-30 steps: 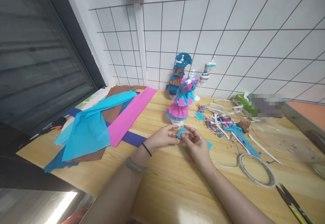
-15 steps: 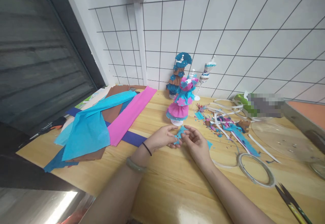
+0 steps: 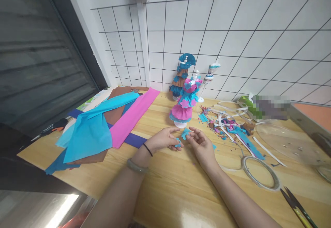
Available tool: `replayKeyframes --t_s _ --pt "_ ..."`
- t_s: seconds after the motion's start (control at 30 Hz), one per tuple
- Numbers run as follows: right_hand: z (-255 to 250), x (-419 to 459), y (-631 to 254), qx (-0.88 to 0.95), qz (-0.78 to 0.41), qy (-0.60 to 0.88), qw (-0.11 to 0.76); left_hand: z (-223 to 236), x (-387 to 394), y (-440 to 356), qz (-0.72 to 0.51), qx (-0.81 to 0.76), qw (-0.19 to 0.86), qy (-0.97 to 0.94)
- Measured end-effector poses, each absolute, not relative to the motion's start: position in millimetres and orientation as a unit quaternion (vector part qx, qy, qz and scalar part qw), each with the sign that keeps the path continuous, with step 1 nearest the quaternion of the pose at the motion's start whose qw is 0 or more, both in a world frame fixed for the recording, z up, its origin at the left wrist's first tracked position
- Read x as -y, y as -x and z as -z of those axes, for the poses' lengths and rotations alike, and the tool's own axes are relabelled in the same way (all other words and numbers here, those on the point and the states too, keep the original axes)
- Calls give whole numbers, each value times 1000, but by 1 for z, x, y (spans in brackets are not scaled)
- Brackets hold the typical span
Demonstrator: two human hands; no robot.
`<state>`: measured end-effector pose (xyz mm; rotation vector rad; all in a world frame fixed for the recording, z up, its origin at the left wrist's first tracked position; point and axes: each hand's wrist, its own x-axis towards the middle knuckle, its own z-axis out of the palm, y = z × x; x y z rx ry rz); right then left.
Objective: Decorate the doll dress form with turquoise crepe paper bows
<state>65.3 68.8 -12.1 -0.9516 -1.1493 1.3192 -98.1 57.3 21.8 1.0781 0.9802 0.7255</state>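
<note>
My left hand (image 3: pixel 165 139) pinches a small light-blue paper flower (image 3: pixel 178 143) at its fingertips. A second blue paper flower (image 3: pixel 185 133) is held between thumb and finger of my right hand (image 3: pixel 201 145). The two pieces are slightly apart, above the wooden table. Just beyond them stands a small dress form (image 3: pixel 182 112) in a pink and blue crepe-paper dress with paper flowers. Behind it are another form (image 3: pixel 179 79) in brown and teal paper and a slimmer white one (image 3: pixel 209 76) on a stand.
Crepe-paper sheets (image 3: pixel 90 135) lie piled on the left, with dark-handled scissors (image 3: pixel 53 128) beside them. To the right are paper scraps (image 3: pixel 222 124), a tape roll (image 3: pixel 261 172), a clear plastic disc (image 3: pixel 279 141) and open scissors (image 3: pixel 297 204). A gridded white wall backs the table.
My hands have drawn slightly apart. The blue paper between them, close together before, now shows as two separate flowers, one in each hand.
</note>
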Motion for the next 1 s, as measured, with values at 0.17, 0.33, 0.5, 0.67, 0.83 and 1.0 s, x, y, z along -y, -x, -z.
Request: replayKeyframes --t_s 0.17,0.33,0.5,0.67,0.83,1.0 --pt "8 -67 -65 473 -553 417 544 -19 -60 101 -335 -487 624 -512" --pt "8 -68 -65 473 -550 418 547 -6 -68 103 -379 -529 534 -541" --pt "9 -69 -65 460 -558 417 551 0 -69 103 -364 -553 479 -576" --pt "10 -69 -65 463 -556 416 550 -4 -67 104 -350 -536 511 -573" --pt "11 -70 -66 473 -546 423 547 -3 -68 109 -371 -590 383 -606" --pt "10 -69 -65 465 -551 425 547 -3 -71 103 -451 -590 452 -493"
